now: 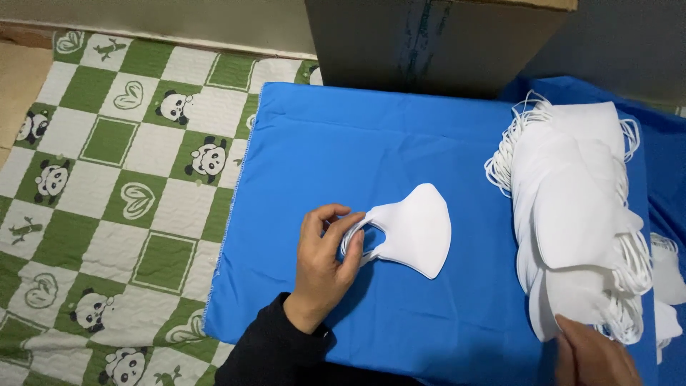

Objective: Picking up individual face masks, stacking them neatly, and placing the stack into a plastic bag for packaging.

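A folded white face mask [416, 229] lies on the blue cloth [357, 143] near the middle. My left hand [325, 264] pinches its ear loops at the mask's left end, fingers closed around them. At the right, a tall fanned pile of white masks [572, 207] with loose ear loops rests on the same cloth. My right hand [593, 354] touches the pile's near bottom edge at the frame's lower right; only part of it shows, so its grip is unclear.
A brown cardboard box [429, 43] stands at the back edge of the blue cloth. A green-and-white checked mat with panda prints [121, 186] covers the floor to the left.
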